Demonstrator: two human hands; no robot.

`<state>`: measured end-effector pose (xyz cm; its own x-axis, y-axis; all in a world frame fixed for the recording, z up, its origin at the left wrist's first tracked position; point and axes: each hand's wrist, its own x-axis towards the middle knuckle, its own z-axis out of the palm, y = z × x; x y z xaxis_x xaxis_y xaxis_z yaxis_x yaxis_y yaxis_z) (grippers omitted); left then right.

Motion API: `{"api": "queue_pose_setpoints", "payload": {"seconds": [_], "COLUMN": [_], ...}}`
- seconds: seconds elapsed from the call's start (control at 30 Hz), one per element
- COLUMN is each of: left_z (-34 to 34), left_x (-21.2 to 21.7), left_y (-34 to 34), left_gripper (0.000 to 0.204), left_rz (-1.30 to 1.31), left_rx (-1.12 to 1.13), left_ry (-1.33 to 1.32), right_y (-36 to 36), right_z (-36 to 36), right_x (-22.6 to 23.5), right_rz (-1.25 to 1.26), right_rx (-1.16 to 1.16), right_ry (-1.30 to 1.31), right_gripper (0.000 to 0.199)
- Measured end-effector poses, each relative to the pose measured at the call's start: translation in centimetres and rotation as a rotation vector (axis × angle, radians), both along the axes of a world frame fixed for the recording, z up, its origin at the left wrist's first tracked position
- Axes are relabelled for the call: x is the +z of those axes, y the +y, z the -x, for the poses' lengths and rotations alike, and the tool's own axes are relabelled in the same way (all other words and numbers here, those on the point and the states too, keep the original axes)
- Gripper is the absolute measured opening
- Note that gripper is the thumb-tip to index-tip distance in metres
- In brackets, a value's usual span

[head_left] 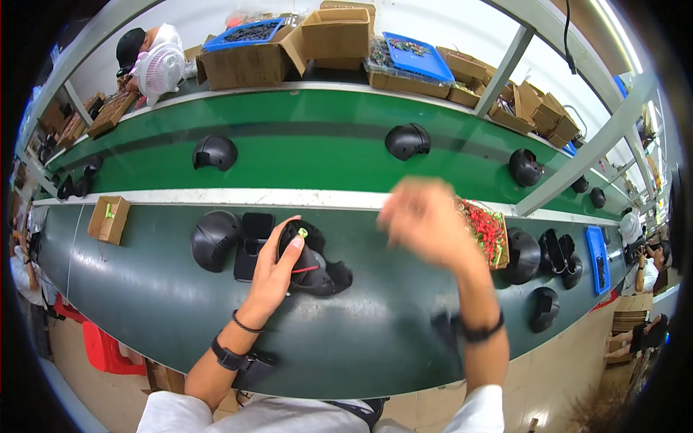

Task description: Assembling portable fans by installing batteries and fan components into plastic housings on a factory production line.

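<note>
My left hand (273, 274) grips a black rounded plastic shell (328, 280) with an open, hollow side, held just over the dark green workbench. By the thumb tip, a small yellow-green piece (302, 232) shows at the shell's edge, and a thin red line runs inside it. My right hand (426, 220) is raised over the bench to the right, smeared by motion, so its fingers cannot be made out. Nearest to it is a box of small red and green parts (487, 232). Left of my left hand sit another black shell (215, 242) and a black square piece (258, 226).
Several black shells, one of them here (408, 141), lie along the green conveyor belt (310, 119) behind a white rail. More shells (522, 256) and a blue tray (598, 260) stand at the right. A small cardboard box (110, 220) is at the left. Metal posts frame the bench.
</note>
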<state>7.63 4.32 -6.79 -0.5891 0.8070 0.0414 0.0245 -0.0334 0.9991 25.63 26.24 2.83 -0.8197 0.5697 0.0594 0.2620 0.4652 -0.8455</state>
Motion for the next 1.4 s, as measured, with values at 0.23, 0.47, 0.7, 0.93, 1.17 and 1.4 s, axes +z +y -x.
{"api": "queue_pose_setpoints", "payload": {"seconds": [0.23,0.47,0.7,0.93,1.17,1.4], "left_z": [0.3,-0.6,-0.4,-1.2,-1.2,-1.1], "left_x": [0.8,-0.5,-1.4,-1.8,-1.8,-1.6], "left_y": [1.9,3.9,4.4,4.1,3.7,3.8], "left_gripper": [0.05,0.052,0.056,0.046,0.049,0.044], "left_rz": [0.316,0.123,0.077,0.082,0.093,0.114], "left_rx": [-0.443,-0.525,-0.522,-0.497,-0.505,-0.515], "left_ry": [0.168,-0.049,-0.155,-0.124,-0.124,0.024], "right_y": [21.9,9.3,-7.2,-8.5,-9.1,-8.2], "right_z": [10.8,2.0,-5.6,-6.1,-6.0,-5.8], "right_x": [-10.3,-8.3,-9.8,-10.7,-10.1,-10.1], "right_rz": [-0.551,-0.262,-0.121,-0.039,-0.11,-0.094], "right_rx": [-0.631,-0.336,0.062,0.046,0.061,0.122], "right_ry": [-0.623,0.208,0.069,0.095,0.091,0.099], "right_gripper": [0.095,0.084,0.133,0.132,0.131,0.131]}}
